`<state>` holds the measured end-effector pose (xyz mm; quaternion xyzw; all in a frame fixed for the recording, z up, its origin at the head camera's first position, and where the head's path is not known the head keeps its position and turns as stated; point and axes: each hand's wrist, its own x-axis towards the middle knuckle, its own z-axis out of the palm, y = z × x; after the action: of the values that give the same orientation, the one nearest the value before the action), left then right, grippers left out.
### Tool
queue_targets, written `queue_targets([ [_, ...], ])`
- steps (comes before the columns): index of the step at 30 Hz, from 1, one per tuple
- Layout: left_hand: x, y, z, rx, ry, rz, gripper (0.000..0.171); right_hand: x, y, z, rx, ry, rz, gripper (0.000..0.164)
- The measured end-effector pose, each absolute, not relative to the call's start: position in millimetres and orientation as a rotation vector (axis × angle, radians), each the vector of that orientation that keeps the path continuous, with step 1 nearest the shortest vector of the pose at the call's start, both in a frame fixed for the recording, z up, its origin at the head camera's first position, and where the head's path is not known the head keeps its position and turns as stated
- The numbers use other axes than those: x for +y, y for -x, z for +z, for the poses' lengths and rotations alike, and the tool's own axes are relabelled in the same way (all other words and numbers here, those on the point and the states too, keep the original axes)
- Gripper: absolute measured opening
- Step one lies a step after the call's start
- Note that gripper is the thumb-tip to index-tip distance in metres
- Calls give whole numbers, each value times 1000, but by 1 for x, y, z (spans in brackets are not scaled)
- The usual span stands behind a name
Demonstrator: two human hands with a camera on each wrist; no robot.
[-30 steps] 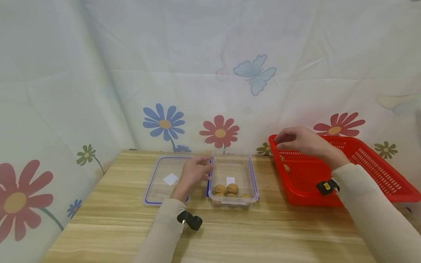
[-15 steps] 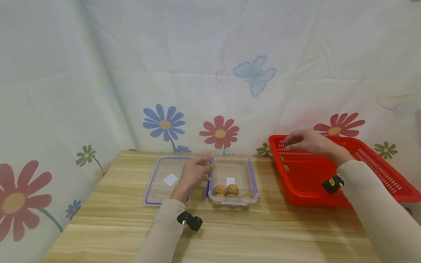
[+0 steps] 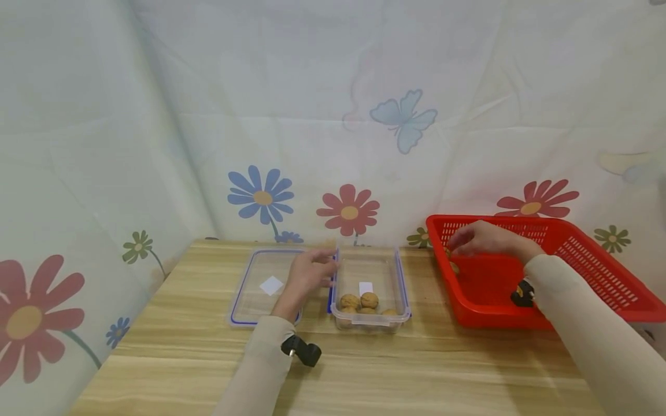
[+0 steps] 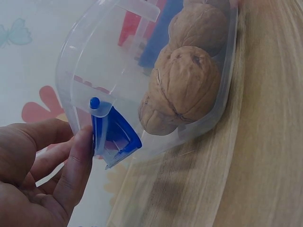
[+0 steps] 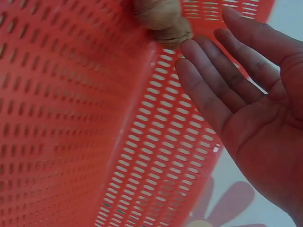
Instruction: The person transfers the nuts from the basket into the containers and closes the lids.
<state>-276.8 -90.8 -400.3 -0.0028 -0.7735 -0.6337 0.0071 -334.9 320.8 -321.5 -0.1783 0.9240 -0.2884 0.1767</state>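
A clear plastic food container stands on the table, with several walnuts at its near end. At its left side, my left hand pinches the edge by a blue latch; fingertips behind the rim are hidden. My right hand is inside the red basket near its left wall. In the right wrist view its fingers are extended and apart, tips close to a couple of walnuts; I cannot tell whether they touch. Nothing lies in the right palm.
Left of the container lies a clear lid with a blue seal and a white label. The wooden table meets a flower-printed curtain at its back edge. The basket's raised rim surrounds the right hand's space.
My right hand has moved slightly right, then lowered into the basket toward the walnuts by its left wall. My left hand stays at the container's side.
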Motion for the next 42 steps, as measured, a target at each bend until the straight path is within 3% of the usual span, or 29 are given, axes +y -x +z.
queue_targets([
  [6, -90, 277, -400, -2426, 8, -1972, 37, 320, 339, -332, 2564, 514, -785, 38],
  [23, -90, 276, -397, -2419, 5, -1990, 38, 316, 343, -340, 2500, 473, -735, 41],
  [31, -89, 277, -398, -2423, 3, -1992, 38, 321, 338, -336, 2580, 444, -696, 54],
  [38, -89, 276, -398, -2415, 4, -2002, 39, 326, 333, -325, 2641, 453, -747, 48],
  [42, -90, 275, -399, -2418, -4, -2003, 39, 328, 327, -313, 2680, 441, -770, 55],
])
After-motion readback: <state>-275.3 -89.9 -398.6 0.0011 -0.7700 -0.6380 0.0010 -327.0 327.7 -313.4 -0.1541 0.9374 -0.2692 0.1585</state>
